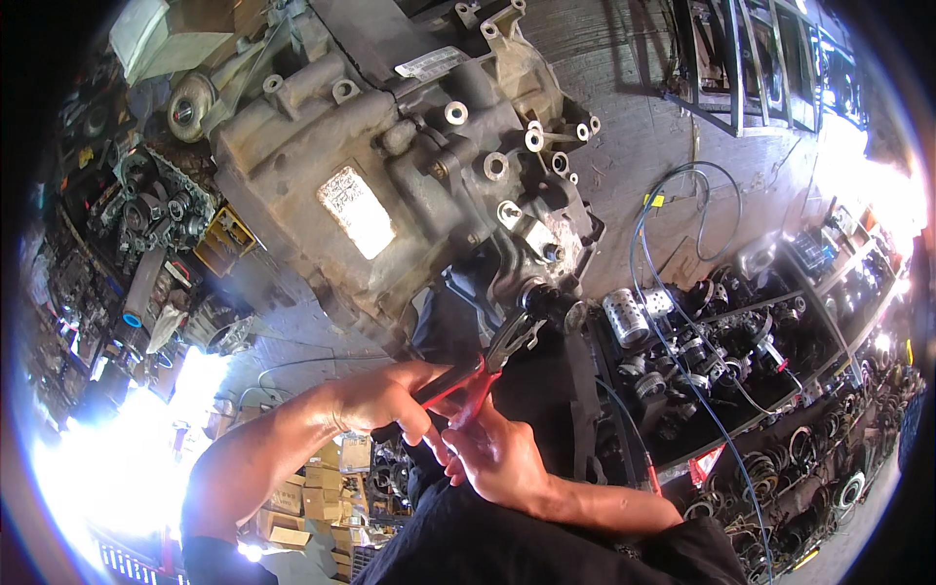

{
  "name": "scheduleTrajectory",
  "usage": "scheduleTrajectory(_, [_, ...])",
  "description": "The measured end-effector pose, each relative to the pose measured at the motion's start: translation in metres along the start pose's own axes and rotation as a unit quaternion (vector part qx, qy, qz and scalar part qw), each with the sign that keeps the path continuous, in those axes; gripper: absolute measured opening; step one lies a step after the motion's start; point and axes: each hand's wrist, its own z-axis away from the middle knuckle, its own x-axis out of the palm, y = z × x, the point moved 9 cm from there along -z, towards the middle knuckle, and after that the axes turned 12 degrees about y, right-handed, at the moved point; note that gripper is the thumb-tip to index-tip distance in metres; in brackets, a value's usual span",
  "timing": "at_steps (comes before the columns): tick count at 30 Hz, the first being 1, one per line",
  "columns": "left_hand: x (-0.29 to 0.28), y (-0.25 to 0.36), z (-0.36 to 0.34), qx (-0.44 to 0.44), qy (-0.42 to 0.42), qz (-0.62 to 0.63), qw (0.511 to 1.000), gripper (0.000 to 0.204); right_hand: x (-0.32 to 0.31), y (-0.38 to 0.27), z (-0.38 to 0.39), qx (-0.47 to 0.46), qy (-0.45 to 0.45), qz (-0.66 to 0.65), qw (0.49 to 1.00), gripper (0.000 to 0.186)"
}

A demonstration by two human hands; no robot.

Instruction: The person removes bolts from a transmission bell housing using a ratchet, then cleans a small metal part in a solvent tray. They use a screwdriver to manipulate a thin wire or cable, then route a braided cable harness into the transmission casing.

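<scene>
My left hand (395, 400) is closed round one red handle of a pair of pliers (502, 356), and my right hand (487, 453) grips the other handle, below and right of it. The pliers' dark jaws reach up to a dark, ribbed round fitting (541, 302) at the lower end of a large grey cast metal housing (419, 166); whether they grip it I cannot tell. The housing fills the upper middle, with several bolt bosses, a bracket and a pale label on its face.
Greasy metal parts (161, 205) crowd the left side, near a yellow tray (224, 239). A rack of parts (721, 380) stands at right, with hoses across it. A metal frame (736, 68) is at upper right, cardboard boxes (322, 497) at lower left.
</scene>
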Motion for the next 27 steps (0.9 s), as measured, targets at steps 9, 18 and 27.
scheduleTrajectory(9, [-0.025,-0.011,-0.006,-0.008,0.035,-0.138,0.99,0.082,0.0,0.005,-0.004,0.006,-0.025,0.013,1.0,0.042])
scheduleTrajectory(18, [-0.011,-0.013,-0.008,-0.035,0.041,-0.137,0.989,0.088,0.035,0.034,-0.02,0.007,-0.324,-0.255,0.911,0.048])
scheduleTrajectory(27, [-0.006,0.013,0.002,-0.108,0.113,-0.22,0.963,0.077,0.113,0.036,-0.015,0.088,-0.508,-0.652,0.556,0.073])
